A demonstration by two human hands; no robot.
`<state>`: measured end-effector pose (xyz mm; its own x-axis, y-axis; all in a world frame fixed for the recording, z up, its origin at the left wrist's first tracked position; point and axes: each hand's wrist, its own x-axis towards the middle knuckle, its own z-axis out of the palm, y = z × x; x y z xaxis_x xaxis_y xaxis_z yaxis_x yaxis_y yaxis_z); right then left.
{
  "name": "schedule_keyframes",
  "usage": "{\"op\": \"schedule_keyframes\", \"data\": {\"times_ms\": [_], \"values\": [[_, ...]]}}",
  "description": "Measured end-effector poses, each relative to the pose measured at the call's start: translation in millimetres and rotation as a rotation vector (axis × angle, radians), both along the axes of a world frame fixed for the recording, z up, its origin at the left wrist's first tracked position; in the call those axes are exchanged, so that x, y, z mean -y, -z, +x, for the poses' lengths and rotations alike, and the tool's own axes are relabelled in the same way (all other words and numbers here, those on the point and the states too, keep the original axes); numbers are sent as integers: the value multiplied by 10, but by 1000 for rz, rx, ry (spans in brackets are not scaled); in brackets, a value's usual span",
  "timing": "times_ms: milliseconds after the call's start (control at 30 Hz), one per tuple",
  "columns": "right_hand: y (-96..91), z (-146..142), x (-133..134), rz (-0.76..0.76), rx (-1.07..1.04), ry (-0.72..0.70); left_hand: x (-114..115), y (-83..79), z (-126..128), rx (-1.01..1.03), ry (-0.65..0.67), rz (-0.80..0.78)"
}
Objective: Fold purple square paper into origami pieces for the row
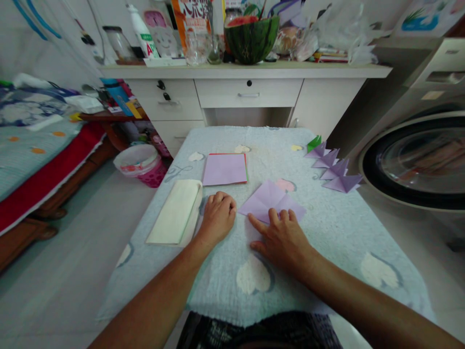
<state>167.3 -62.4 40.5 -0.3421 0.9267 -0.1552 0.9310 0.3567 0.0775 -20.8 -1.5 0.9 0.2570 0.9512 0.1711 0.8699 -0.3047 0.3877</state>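
- Purple paper point(269, 198), partly folded with creases showing, lies near the middle of the blue towel point(337, 232) that covers the table.
- Right hand point(285, 240) lies flat and spread, its fingertips pressing on the paper's near edge and gripping nothing.
- Left hand point(218, 215) rests just left of the paper, curled into a loose fist and holding nothing.
- Farther off lies a stack of sheets point(225, 168).
- Folded purple pieces point(334, 169) sit in a row at the far right.

Halved watermelon point(251, 41) on the desk point(308, 71) at twelve o'clock; folded purple shapes point(334, 169) at two, a washing machine point(417, 160) at three, a pink bucket point(140, 165) at ten.
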Motion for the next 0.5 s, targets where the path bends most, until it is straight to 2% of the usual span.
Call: {"op": "schedule_keyframes", "data": {"times_ms": [333, 500], "values": [[-20, -42, -20, -11, 19, 7, 14, -13, 40, 50, -53, -30], [-40, -37, -21, -11, 37, -1, 36, -9, 32, 93, -20, -62]]}}
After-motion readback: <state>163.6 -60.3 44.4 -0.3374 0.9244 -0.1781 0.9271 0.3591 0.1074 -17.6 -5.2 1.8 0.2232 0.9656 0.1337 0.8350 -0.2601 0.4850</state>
